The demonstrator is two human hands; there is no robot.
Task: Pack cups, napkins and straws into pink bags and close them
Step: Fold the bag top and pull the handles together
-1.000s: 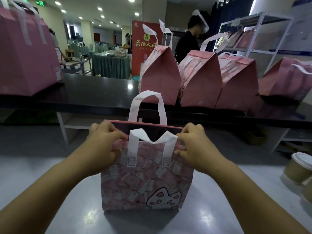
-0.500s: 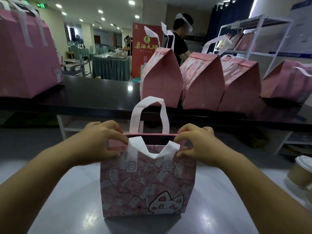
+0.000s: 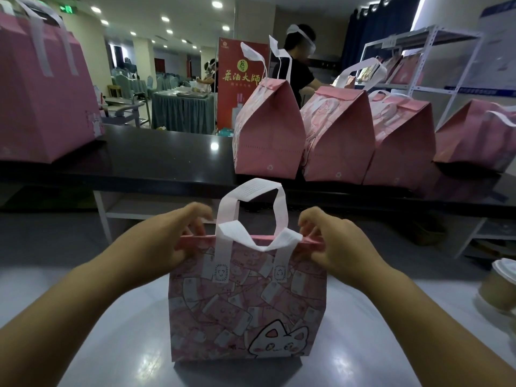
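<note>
Writing on red banner [image 3: 241, 107] reads 茶酒大师; left hand [image 3: 164, 243] and right hand [image 3: 339, 244] pinch pink bag [image 3: 240, 305] by its rim.

Place: hotel banquet hall, doubling as packing station
Evidence: skirted tables [image 3: 183, 113], covered chairs [image 3: 122, 81], red banner [image 3: 231, 101], metal shelving [image 3: 418, 88], pink bags [image 3: 269, 129] lined on black counter [image 3: 167, 157]

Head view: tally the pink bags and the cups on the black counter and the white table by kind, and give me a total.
Pink bags in the back row: 5
Cat-print pink bag in front: 1
Lidded paper cup, partly cut off at the right edge: 1
Total: 7
</note>
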